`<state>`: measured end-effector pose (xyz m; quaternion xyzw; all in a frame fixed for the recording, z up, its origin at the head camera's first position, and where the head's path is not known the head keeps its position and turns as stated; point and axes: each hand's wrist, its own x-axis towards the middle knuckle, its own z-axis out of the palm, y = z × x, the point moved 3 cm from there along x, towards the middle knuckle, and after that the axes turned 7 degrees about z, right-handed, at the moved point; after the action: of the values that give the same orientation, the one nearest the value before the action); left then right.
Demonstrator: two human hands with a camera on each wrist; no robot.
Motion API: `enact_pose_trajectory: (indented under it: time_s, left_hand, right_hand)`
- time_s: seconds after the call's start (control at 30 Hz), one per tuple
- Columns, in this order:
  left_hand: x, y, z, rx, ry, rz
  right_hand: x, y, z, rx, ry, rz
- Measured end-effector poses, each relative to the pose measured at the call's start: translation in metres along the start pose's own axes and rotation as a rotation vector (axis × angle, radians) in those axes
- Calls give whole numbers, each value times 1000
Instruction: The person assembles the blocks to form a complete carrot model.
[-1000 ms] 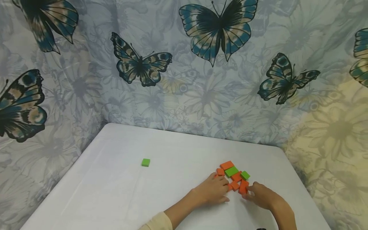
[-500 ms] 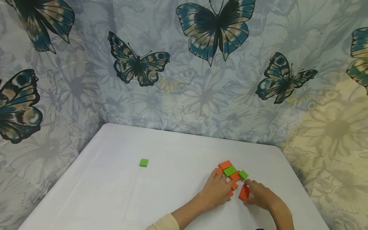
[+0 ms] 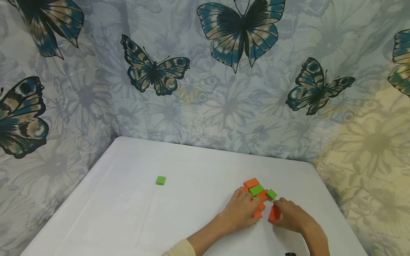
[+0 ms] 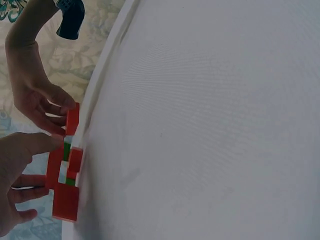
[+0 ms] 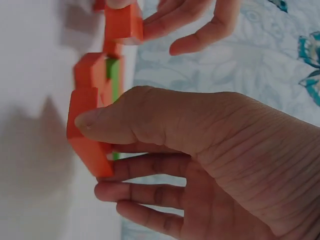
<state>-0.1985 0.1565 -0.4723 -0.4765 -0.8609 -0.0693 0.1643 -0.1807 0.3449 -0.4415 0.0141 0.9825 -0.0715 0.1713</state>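
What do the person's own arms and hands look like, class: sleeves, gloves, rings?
A plain cream sleeve covers part of the left forearm; the right forearm shows bare. The left hand and right hand are ungloved, no rings visible.

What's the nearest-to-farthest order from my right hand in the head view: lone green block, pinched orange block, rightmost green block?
1. Pinched orange block, in the right hand.
2. Rightmost green block, just beyond it.
3. Lone green block, far to the left.
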Motion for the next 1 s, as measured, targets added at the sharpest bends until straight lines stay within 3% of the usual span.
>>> enact_pose_trajectory:
  time_s: [0.13, 0.3, 0.43, 0.53, 0.73, 1.0]
  left_hand:
    - [-2, -9, -10, -86, 45, -42]
    - [-12, -29, -30, -304, 125, -111]
    - [-31, -55, -49, -376, 183, -173]
    - [-49, -74, -61, -383, 200, -212]
    - [-81, -103, -71, -394, 157, -283]
    - [-125, -124, -68, -434, -8, -334]
  right_hand:
    - [-4, -7, -9, -5, 28, -39]
    - [-10, -21, -20, 29, 75, -133]
    - [-13, -39, -26, 67, 93, -255]
    - [-12, -54, -29, 87, 94, -291]
    - [-10, -83, -29, 97, 128, -355]
    - [6, -125, -17, 64, 87, -474]
